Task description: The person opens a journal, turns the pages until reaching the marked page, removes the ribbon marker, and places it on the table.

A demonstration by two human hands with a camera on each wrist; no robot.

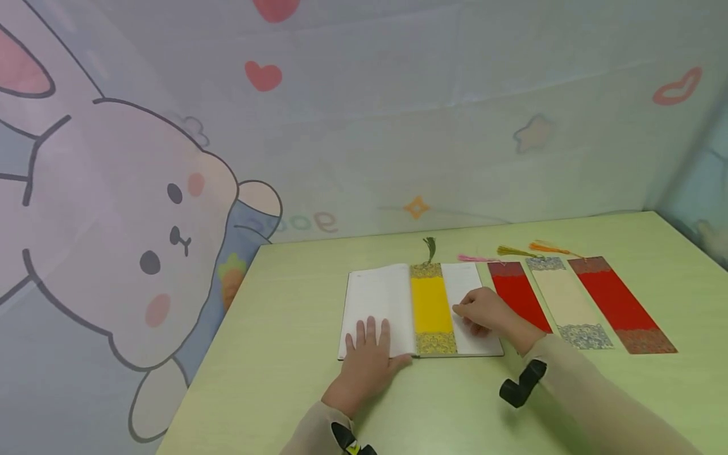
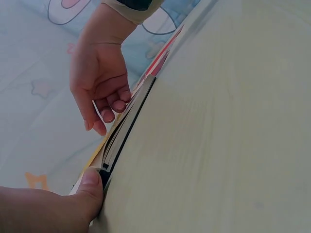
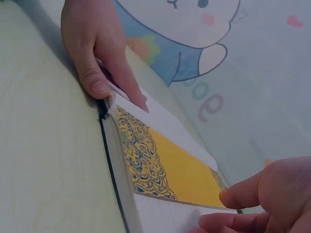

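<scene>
An open notebook (image 1: 380, 292) with white pages lies on the table. Along its middle fold is a yellow bookmark (image 1: 433, 305) with patterned ends and a dark green tassel (image 1: 430, 249) past the top edge. My left hand (image 1: 368, 361) rests on the lower left page, fingers spread and straight; its thumb (image 2: 91, 180) is at the bottom edge by the spine. Just over the right page, my right hand (image 1: 483, 311) has loosely bent fingers. Its fingertips (image 3: 225, 196) are right at the bookmark's right edge, with nothing gripped between them.
Right of the notebook lie three more bookmarks: a red one (image 1: 519, 294) with a pink tassel, a cream one (image 1: 569, 300) and a larger red one (image 1: 620, 303) with an orange tassel. Behind the pale table (image 1: 273, 328) hangs a cartoon-printed cloth (image 1: 364, 126).
</scene>
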